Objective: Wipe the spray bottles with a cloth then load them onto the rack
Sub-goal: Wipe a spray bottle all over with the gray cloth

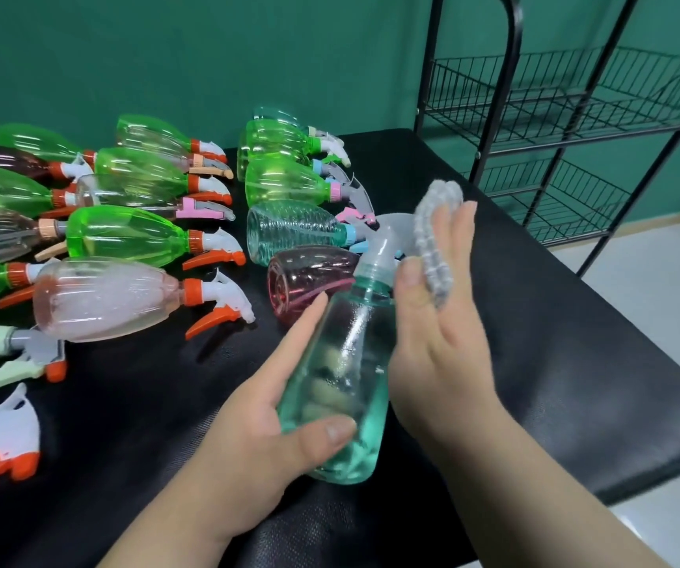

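The left hand [256, 428] is wrapped round the teal spray bottle [346, 342], held tilted above the black table [555, 383]. The grey cloth [436, 223] is pinched in the right hand [440, 350] and pressed near the bottle's neck. Wiping is judged barely begun: nothing is seen on the rack [555, 112], and many other bottles [125, 235] are left lying on the table

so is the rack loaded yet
Not loaded: both shelves of the rack in view are bare wire. Anything lower is hidden by the table.
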